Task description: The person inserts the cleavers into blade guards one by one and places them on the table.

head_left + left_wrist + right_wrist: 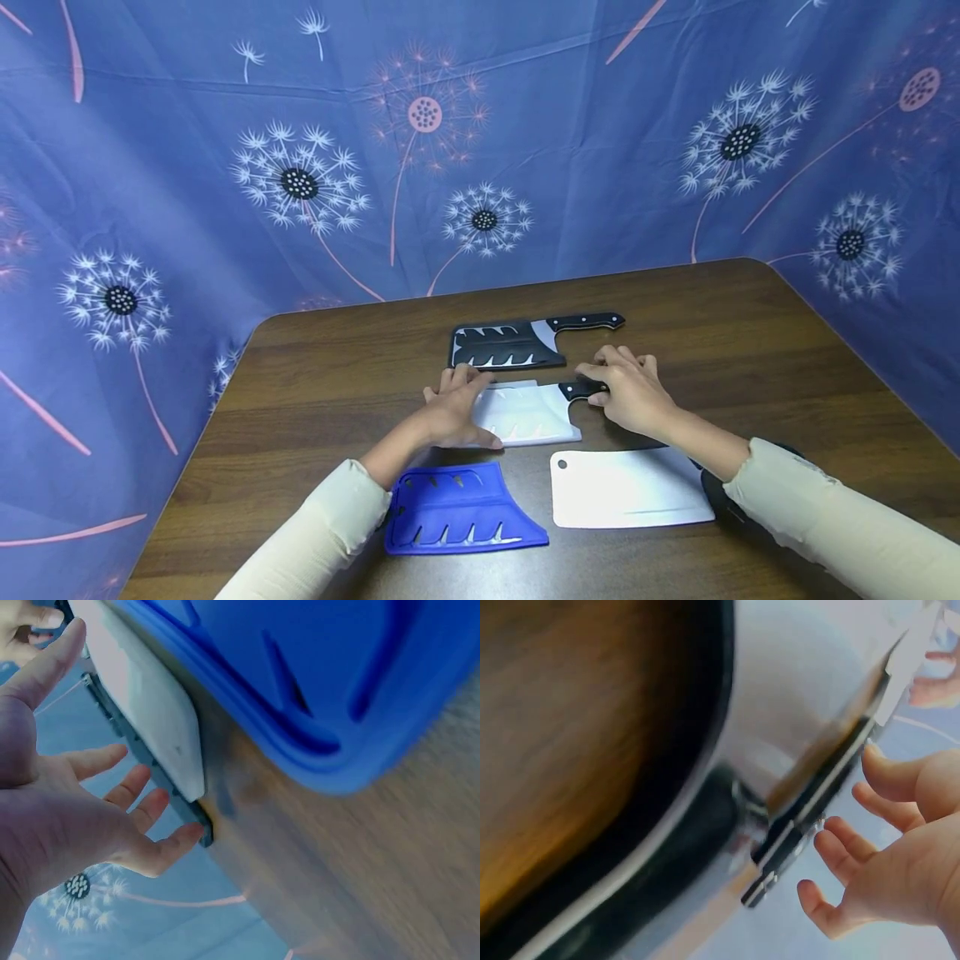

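Note:
A cleaver in a white blade cover (528, 414) lies flat mid-table, its black handle (576, 390) pointing right. My left hand (453, 410) holds the cover across its left end, thumb along the near edge and fingers spread at the far edge. At the handle, my right hand (633, 392) pinches the end between thumb and index finger, the other fingers loosely bent. The blade inside is mostly hidden. In the left wrist view the left hand (82, 795) reaches around the white cover (146, 690); the right wrist view shows the right hand (900, 862) beside the handle.
Behind lies a cleaver in a black cover (506, 346), handle to the right. In front are a blue blade cover (461, 510) and a bare cleaver (630, 490), its handle partly hidden under my right forearm. A patterned blue cloth (570, 167) hangs behind the wooden table (315, 400).

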A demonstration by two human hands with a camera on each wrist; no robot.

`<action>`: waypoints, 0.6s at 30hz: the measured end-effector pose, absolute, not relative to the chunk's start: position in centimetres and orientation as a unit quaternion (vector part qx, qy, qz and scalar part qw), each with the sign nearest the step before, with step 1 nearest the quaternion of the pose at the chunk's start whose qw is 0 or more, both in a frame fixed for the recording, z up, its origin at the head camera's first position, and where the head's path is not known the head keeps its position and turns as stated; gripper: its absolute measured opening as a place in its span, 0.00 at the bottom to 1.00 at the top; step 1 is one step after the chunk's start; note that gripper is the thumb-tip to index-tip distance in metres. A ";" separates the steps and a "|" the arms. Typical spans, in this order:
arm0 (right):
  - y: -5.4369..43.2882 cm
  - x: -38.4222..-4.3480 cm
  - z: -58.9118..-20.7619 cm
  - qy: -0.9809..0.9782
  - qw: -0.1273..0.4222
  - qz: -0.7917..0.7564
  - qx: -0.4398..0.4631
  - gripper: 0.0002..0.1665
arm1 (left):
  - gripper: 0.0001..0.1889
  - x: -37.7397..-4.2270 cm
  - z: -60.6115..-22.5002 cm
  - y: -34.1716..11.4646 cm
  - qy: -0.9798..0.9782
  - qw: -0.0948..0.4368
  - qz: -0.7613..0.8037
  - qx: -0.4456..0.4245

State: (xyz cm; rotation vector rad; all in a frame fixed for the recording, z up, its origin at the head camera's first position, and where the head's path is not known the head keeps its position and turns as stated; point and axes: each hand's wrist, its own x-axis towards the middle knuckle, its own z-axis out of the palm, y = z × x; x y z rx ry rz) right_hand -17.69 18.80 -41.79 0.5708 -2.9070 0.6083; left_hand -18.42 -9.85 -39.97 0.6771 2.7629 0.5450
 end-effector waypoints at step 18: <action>25.4 -12.2 -40.1 -0.963 0.040 0.210 0.166 0.29 | 0.34 -12.3 -39.5 -15.5 0.939 0.015 0.272 0.210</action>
